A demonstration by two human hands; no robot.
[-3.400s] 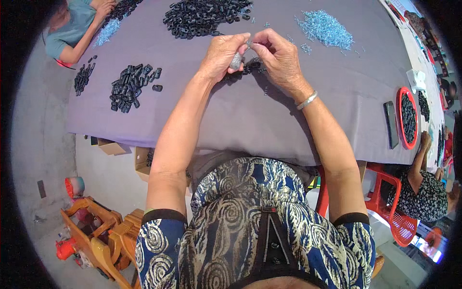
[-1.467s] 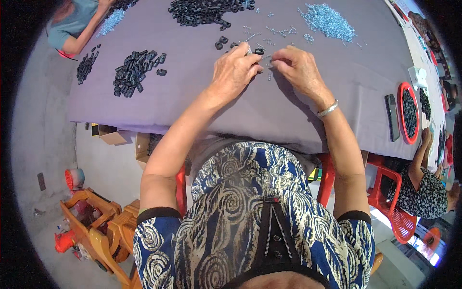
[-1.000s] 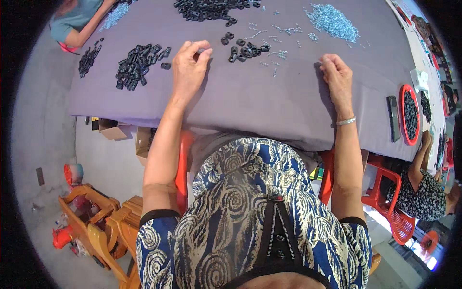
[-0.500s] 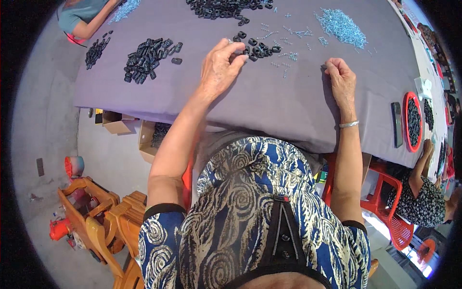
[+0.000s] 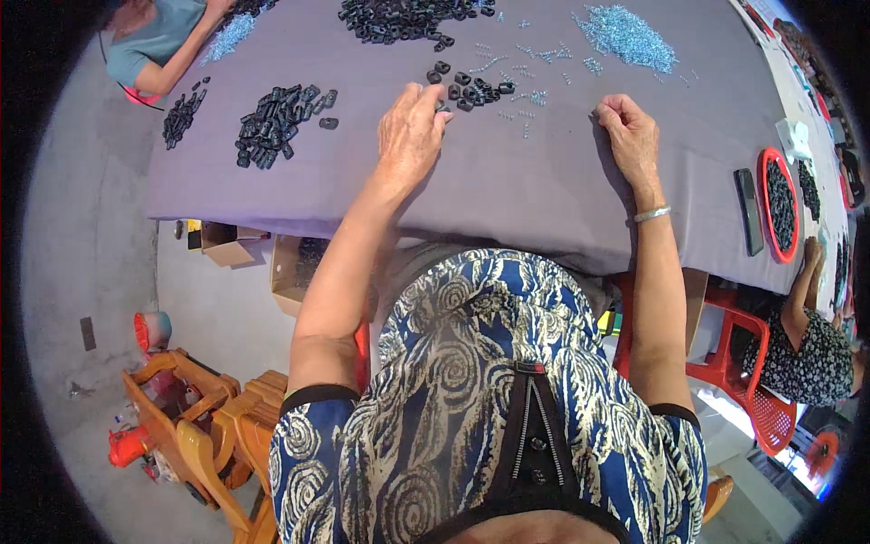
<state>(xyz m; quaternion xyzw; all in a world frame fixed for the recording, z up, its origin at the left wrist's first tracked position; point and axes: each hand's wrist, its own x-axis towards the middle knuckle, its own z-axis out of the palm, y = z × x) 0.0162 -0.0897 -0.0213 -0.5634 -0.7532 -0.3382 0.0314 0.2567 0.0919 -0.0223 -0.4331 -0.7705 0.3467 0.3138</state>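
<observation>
My left hand (image 5: 410, 136) is closed at the near edge of a loose group of black plastic pieces (image 5: 480, 92). A small black plastic piece (image 5: 441, 106) shows between its thumb and fingers. Farther right, my right hand (image 5: 632, 140) hovers over the cloth with thumb and fingertips pinched; whatever is in the pinch is hidden or too small to name. Small metal springs (image 5: 535, 97) lie scattered between the two hands, beyond the fingertips. A big heap of springs (image 5: 625, 38) sits farther off at the right.
Black pieces form a far heap (image 5: 399, 20) and a left pile (image 5: 276, 122), with smaller dark parts (image 5: 184, 118) beside it. At right lie a phone (image 5: 749, 211) and a red-rimmed basket (image 5: 781, 204) of black parts. Other people sit at far left (image 5: 163, 45) and right (image 5: 802, 354).
The whole view has shifted slightly. My left hand's fingers have drawn in closer around the black piece. My right hand stays pinched in about the same place over the cloth.
</observation>
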